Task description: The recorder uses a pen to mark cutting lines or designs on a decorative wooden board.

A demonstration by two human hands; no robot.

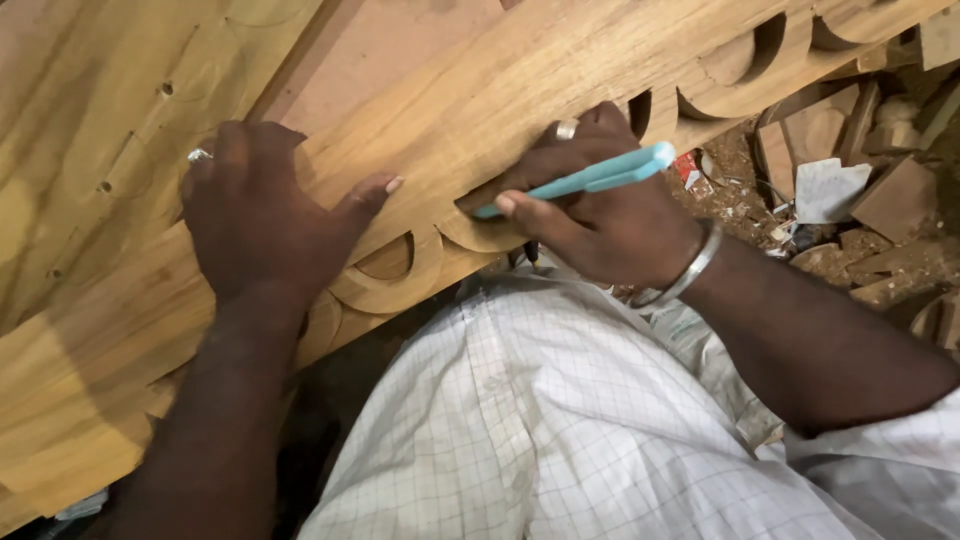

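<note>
Sawdust and wood offcuts (860,160) cover the floor at the upper right, beyond the right hand's knuckles, with a scrap of white paper (828,188) among them. Biggest of all is the plank (480,100), a long pale board that runs on a slant from lower left to upper right and fills most of the view. Its near edge is cut into a row of scallops (400,275), curved arcs that pass under and between both hands. Behind it, past the fingertips of the left hand, lies a second board (90,120) with a few small holes and faint drawn curves.

Lower down, a white checked shirt (560,430) fills the space beneath the wrists.

Flat on the plank lies the left hand (265,215), fingers spread and relaxed, palm pressing down, thumb stretched toward the right hand; a ring shows on one finger. It grips nothing.

Just beside that thumb, the right hand (600,215) rests on the scalloped edge, its fingers curled around a pen (590,178). A ring and a metal bangle (690,275) at the wrist mark this hand.

Turquoise and slim, the pen has its long axis nearly along the plank's slant: the free end points up and right, past the knuckles, and the lower end sits at the thumb tip, against a scallop. Its tip is hidden by the thumb.
</note>
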